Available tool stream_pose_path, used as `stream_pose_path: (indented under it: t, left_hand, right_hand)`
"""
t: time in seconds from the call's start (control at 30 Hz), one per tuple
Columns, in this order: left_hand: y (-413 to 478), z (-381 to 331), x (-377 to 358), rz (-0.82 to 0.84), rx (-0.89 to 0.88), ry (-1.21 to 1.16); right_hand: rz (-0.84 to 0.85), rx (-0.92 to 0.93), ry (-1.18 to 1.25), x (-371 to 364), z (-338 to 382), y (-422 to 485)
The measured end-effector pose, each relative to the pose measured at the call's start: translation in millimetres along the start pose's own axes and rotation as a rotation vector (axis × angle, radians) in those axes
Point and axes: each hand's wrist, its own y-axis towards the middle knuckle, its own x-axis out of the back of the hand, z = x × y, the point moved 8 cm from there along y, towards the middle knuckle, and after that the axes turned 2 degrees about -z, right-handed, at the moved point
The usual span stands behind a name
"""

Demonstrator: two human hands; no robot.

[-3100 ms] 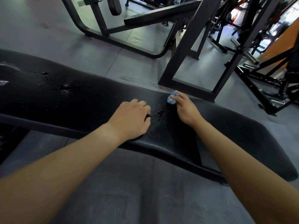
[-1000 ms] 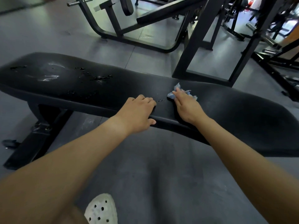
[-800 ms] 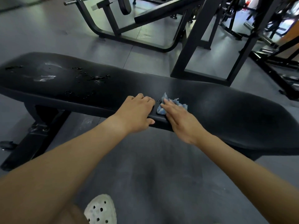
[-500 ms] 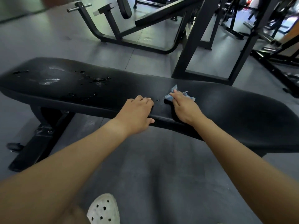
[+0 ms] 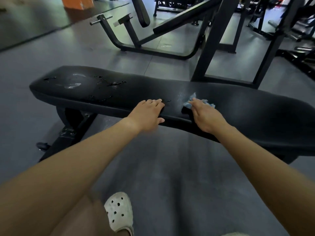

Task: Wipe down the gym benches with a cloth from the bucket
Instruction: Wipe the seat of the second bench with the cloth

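A long black padded bench [image 5: 247, 113] runs across the view from left to right. Water drops and smears lie on its left part [image 5: 95, 84]. My right hand [image 5: 207, 114] lies flat with straight fingers on a crumpled blue cloth [image 5: 192, 100] and presses it against the pad near the middle of the bench. My left hand [image 5: 148, 114] rests on the bench's near edge just left of the cloth, fingers on top and thumb under the rim. No bucket is in view.
Black machine frames [image 5: 211, 41] and a padded lever machine [image 5: 141, 12] stand behind the bench on the grey floor. More racks [image 5: 293, 26] fill the far right. My white perforated shoe [image 5: 119, 213] is on the floor in front of the bench.
My right hand has rubbed the cloth back and forth across the pad, and now sits a little further right than half a second ago. The left hand has stayed on the near edge.
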Motion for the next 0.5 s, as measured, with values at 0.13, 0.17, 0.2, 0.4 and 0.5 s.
stream_pose_path:
  t: [0.13, 0.17, 0.2, 0.4, 0.5]
  left_hand:
    - [-11, 2, 0, -0.060, 0.034, 0.005]
    - [-16, -1, 3, -0.084, 0.042, 0.022]
    - [-21, -3, 5, -0.099, 0.047, 0.038]
    - [-39, -9, 11, -0.039, 0.021, 0.163]
    - [-40, 0, 14, -0.029, 0.073, 0.161]
  right_hand:
    - [-0.101, 0.010, -0.062, -14, 23, -2]
    - [-0.116, 0.031, -0.068, -18, 31, -6]
    - [-0.117, 0.062, -0.069, -22, 39, -12]
    - [-0.107, 0.206, -0.164, -26, 38, -40]
    - [-0.237, 0.106, -0.175, -18, 24, -47]
